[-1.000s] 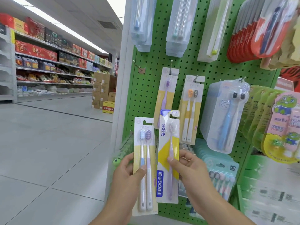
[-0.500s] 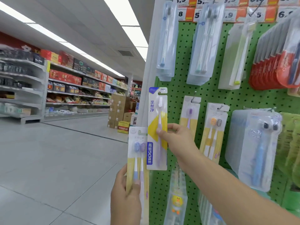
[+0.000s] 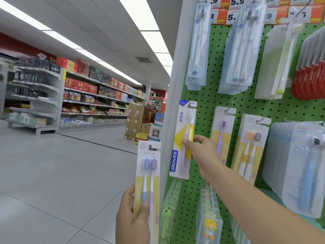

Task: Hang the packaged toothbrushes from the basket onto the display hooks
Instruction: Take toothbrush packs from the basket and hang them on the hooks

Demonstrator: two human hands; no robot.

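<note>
My right hand [image 3: 198,150] pinches a white, blue and yellow FROG toothbrush pack [image 3: 184,138] against the green pegboard [image 3: 205,106]. The pack's top hole sits at a hook [image 3: 189,105] near the board's left edge. My left hand [image 3: 131,217] grips the lower part of a yellow twin-toothbrush pack [image 3: 147,176], held upright in front of the white post [image 3: 173,85]. The basket is out of view.
Other toothbrush packs hang on hooks: a purple one [image 3: 222,132], an orange-and-grey pair [image 3: 249,147], clear packs above [image 3: 197,46] and a bulky clear stack [image 3: 299,164] at right. Price tags [image 3: 235,7] line the top. An open aisle with stocked shelves [image 3: 88,95] lies left.
My right hand has lifted the FROG pack from beside the twin pack up to the hook at the board's left edge. The view has tilted upward. My left hand still holds its pack.
</note>
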